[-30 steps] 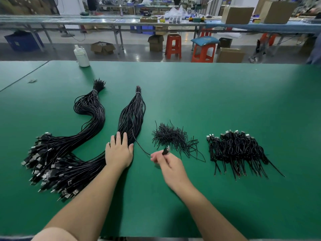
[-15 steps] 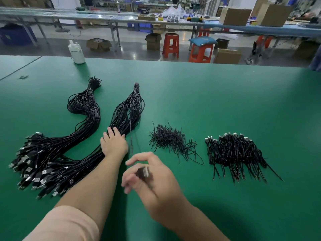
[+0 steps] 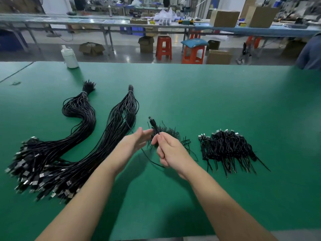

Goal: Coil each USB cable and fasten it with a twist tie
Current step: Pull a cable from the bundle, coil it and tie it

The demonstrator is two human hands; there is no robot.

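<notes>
- Head view: one thin black USB cable (image 3: pixel 153 125) is held above the green desk (image 3: pixel 217 101), its plug end sticking up past the right hand (image 3: pixel 171 150), its cord looping down below both hands
- right hand's fingers (image 3: pixel 160 139) are curled and pinching the cable just below the plug
- left hand (image 3: pixel 134 142) is just beside it, palm turned toward the right hand, fingers straight and apart, holding nothing
- behind the hands lies a small heap of short black twist ties (image 3: pixel 171 134)
- to the right sits a pile of coiled, tied black cables (image 3: pixel 225 146)
- to the left lie two long bundles of uncoiled black cables (image 3: pixel 78 136)
- a white plastic bottle (image 3: pixel 69 57) stands at the desk's far edge
</notes>
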